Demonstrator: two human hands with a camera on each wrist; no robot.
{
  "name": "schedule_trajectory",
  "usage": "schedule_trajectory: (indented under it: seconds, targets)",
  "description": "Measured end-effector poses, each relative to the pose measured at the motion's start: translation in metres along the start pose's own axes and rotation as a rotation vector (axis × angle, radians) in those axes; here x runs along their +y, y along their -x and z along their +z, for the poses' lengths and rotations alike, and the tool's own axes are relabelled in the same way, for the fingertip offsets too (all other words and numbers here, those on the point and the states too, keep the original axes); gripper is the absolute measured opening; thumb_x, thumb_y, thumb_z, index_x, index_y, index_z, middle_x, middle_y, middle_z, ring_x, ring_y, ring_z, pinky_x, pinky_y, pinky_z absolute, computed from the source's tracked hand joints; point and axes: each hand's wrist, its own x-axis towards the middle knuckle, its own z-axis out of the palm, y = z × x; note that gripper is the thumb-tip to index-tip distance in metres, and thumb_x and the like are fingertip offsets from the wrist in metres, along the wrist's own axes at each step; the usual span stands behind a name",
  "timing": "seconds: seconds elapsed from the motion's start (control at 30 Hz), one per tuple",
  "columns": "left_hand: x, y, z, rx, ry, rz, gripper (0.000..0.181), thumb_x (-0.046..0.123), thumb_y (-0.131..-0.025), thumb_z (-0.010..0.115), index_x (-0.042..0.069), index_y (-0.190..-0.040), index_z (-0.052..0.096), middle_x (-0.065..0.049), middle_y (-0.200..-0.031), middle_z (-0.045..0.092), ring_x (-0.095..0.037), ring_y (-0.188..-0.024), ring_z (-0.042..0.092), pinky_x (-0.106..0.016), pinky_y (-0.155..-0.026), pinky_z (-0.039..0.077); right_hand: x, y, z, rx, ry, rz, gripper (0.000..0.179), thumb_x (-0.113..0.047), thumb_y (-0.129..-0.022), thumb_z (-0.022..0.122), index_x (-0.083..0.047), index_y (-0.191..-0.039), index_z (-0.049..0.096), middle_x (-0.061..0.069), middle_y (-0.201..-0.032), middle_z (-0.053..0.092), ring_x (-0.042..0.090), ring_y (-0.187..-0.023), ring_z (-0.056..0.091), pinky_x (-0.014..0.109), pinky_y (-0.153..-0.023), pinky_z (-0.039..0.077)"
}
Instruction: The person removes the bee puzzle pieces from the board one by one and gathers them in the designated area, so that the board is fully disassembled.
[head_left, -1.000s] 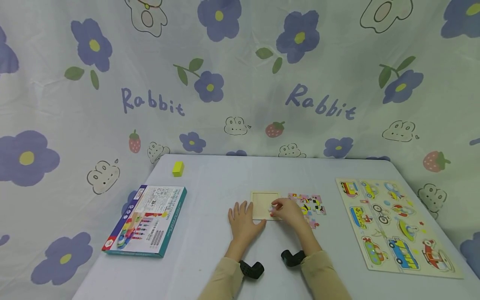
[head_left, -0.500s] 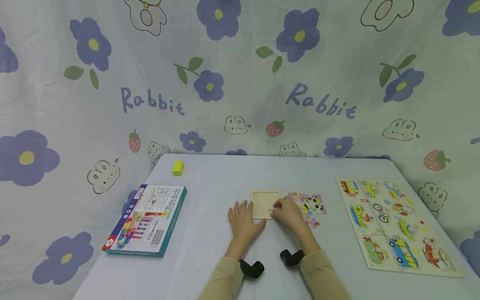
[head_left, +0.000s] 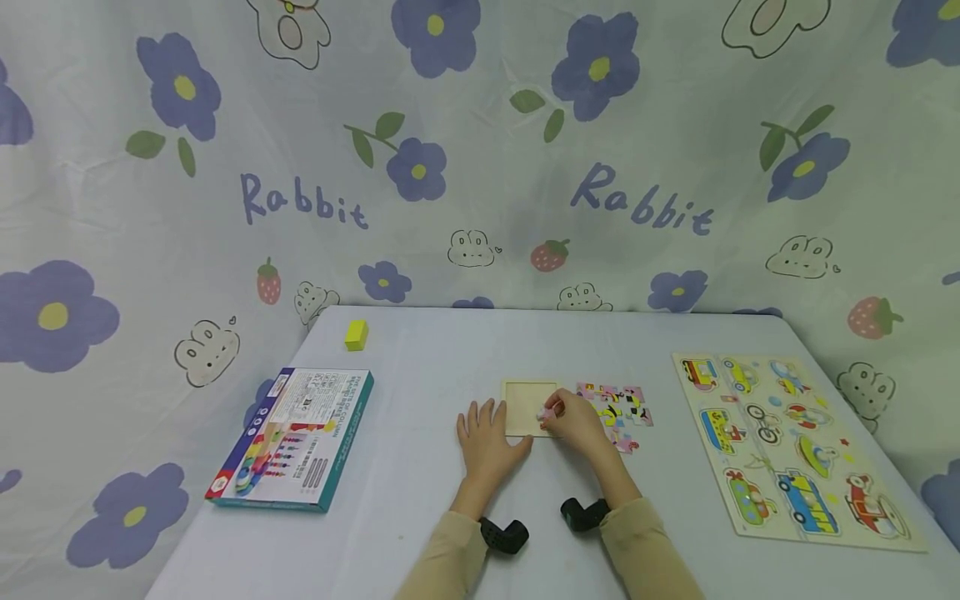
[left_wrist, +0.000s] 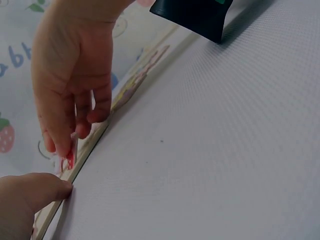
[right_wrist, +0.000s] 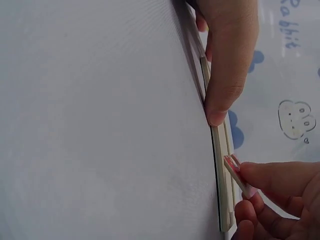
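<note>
A shallow wooden puzzle tray (head_left: pixel 525 400) lies mid-table. My left hand (head_left: pixel 483 446) rests at its left side with fingers spread, and in the right wrist view the thumb (right_wrist: pixel 217 117) presses on the near rim. Over the tray's right part, my right hand (head_left: pixel 579 423) pinches a small pink jigsaw piece (head_left: pixel 544 413) between thumb and fingertips. The right wrist view shows this jigsaw piece (right_wrist: pixel 235 172) tilted, close over the rim. Right of the tray, several pink, yellow and black jigsaw pieces (head_left: pixel 636 408) lie grouped, partly behind the right hand.
A flat teal-edged box (head_left: pixel 300 442) lies at the left, with a yellow block (head_left: pixel 356 335) behind it. A large vehicle puzzle board (head_left: pixel 787 458) covers the right side. Black wrist devices (head_left: pixel 504 539) sit at both cuffs, and a printed curtain (head_left: pixel 480 167) hangs behind the table.
The right fingers have shifted slightly on the jigsaw piece, turning it so more of it shows over the tray. My left hand has stayed at the tray's edge.
</note>
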Motion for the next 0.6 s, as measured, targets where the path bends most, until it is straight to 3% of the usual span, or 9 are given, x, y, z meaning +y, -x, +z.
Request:
schedule_trajectory:
  seconds: [0.23, 0.37, 0.6]
  targets:
    - [0.0, -0.001, -0.001, -0.001, -0.014, -0.002, 0.073, 0.056, -0.073, 0.064, 0.01, -0.128, 0.053, -0.012, -0.132, 0.047, -0.038, -0.128, 0.033, -0.058, -0.103, 0.019, 0.003, -0.001, -0.004, 0.032, -0.138, 0.035, 0.019, -0.012, -0.08, 0.07, -0.005, -0.096, 0.062, 0.005, -0.078, 0.056, 0.016, -0.07, 0.051, 0.024, -0.056, 0.039]
    - [0.001, -0.001, -0.002, -0.01, -0.009, -0.01, 0.073, 0.056, -0.073, 0.064, 0.01, -0.128, 0.053, -0.012, -0.132, 0.047, -0.038, -0.129, 0.033, -0.058, -0.103, 0.019, 0.008, -0.003, -0.008, 0.035, -0.3, 0.09, 0.026, -0.013, -0.08, 0.07, -0.003, -0.102, 0.064, 0.007, -0.083, 0.059, 0.015, -0.068, 0.056, 0.023, -0.055, 0.044]
    - [0.001, -0.001, -0.001, -0.034, 0.017, -0.024, 0.072, 0.053, -0.074, 0.064, 0.009, -0.13, 0.052, -0.013, -0.134, 0.046, -0.038, -0.131, 0.03, -0.057, -0.105, 0.015, 0.023, -0.003, -0.025, 0.011, -0.649, 0.202, 0.034, -0.009, -0.081, 0.069, 0.005, -0.111, 0.059, 0.006, -0.089, 0.062, 0.011, -0.075, 0.063, 0.022, -0.067, 0.052]
